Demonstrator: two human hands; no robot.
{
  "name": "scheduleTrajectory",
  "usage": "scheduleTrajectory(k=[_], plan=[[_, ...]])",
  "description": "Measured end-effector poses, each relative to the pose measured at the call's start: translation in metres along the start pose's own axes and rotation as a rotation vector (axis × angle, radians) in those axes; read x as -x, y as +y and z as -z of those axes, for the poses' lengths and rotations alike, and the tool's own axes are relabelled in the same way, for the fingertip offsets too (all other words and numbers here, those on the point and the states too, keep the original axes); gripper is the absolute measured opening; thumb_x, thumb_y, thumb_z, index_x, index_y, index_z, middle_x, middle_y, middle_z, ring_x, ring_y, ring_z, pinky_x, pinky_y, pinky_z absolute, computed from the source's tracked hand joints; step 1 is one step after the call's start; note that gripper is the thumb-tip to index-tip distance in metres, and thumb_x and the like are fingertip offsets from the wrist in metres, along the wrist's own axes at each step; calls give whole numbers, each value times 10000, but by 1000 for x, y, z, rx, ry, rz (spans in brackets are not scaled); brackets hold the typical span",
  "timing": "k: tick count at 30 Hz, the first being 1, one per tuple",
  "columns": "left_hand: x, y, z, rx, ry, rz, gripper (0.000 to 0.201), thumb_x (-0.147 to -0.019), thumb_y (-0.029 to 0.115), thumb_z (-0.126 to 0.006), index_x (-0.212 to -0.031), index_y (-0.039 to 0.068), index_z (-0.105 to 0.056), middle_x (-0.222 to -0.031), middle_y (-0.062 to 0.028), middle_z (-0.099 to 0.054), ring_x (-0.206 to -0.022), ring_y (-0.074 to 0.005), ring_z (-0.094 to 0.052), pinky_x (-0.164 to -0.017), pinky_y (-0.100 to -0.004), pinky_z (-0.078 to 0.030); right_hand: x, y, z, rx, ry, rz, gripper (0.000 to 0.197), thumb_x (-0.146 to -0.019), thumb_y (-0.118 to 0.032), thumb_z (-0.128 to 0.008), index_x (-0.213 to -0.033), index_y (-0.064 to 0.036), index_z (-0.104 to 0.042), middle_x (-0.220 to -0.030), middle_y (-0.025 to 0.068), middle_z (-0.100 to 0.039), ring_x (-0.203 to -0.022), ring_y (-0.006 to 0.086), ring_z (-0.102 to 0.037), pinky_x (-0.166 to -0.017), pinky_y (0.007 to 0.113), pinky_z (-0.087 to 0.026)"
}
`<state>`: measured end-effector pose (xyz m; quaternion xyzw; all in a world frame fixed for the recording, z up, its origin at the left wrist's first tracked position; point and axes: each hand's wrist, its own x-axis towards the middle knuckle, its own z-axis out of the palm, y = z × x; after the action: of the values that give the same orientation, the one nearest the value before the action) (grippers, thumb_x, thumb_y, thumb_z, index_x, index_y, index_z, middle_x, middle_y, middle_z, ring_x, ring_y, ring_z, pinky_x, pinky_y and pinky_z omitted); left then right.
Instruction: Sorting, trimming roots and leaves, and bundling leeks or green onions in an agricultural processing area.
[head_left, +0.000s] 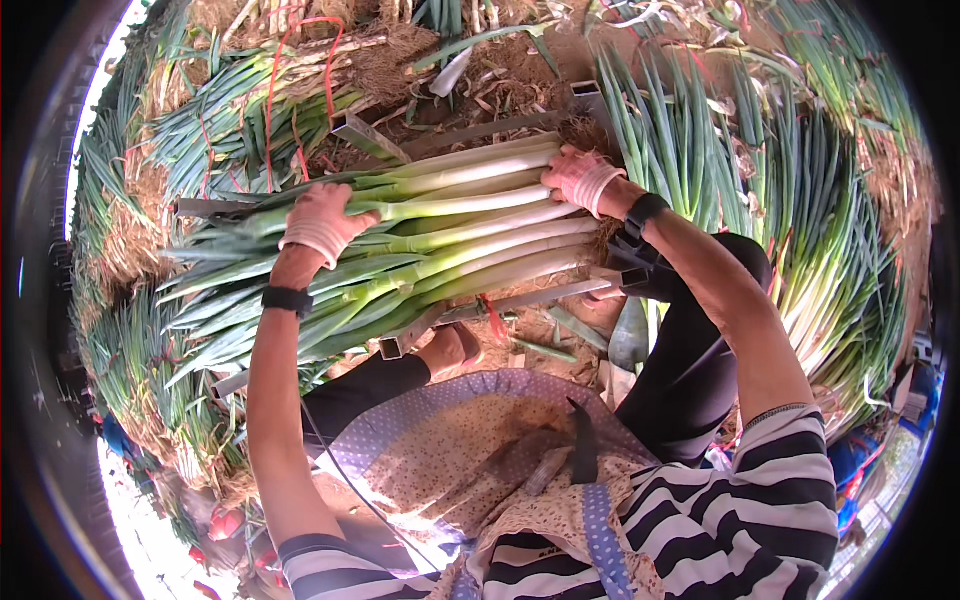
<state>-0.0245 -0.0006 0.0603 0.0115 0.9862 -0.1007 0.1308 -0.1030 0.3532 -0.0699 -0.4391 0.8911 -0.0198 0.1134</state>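
Note:
A row of long green onions lies side by side across a metal frame in front of me, green leaves to the left and white stalks and roots to the right. My left hand, in a pale glove, is closed on a green onion where the leaves meet the stalk. At the root end, my right hand, also gloved, has its fingers closed on a white stalk near the far side of the row. Some fingertips of both hands are hidden.
The metal frame has bars sticking out near my knees. Red-tied bundles of green onions lie at the far left. Another heap of green onions lies to the right. Beneath the frame, a red strip hangs above loose leaves on the ground.

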Motion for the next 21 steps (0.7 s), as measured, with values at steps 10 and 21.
scheduleTrajectory(k=[10, 21], plan=[[35, -10, -35, -12, 203, -141, 184, -855, 308, -537, -932, 163, -622, -778, -117, -576, -758, -320, -569, -650, -435, -468, 4, -5, -7, 19, 90, 51, 126, -658, -142, -673, -777, -103, -671, -749, 112, -637, -786, 300, -634, -662, 401, -535], [17, -5, -64, -295, 13, 135, 593, -900, 584, -333, -974, 86, -645, -941, -178, -608, -911, -366, -557, -792, -486, -455, 41, -20, 88, -126, 653, -21, 136, -688, -248, -664, -708, -116, -640, -709, 63, -624, -696, 287, -636, -553, 393, -525]])
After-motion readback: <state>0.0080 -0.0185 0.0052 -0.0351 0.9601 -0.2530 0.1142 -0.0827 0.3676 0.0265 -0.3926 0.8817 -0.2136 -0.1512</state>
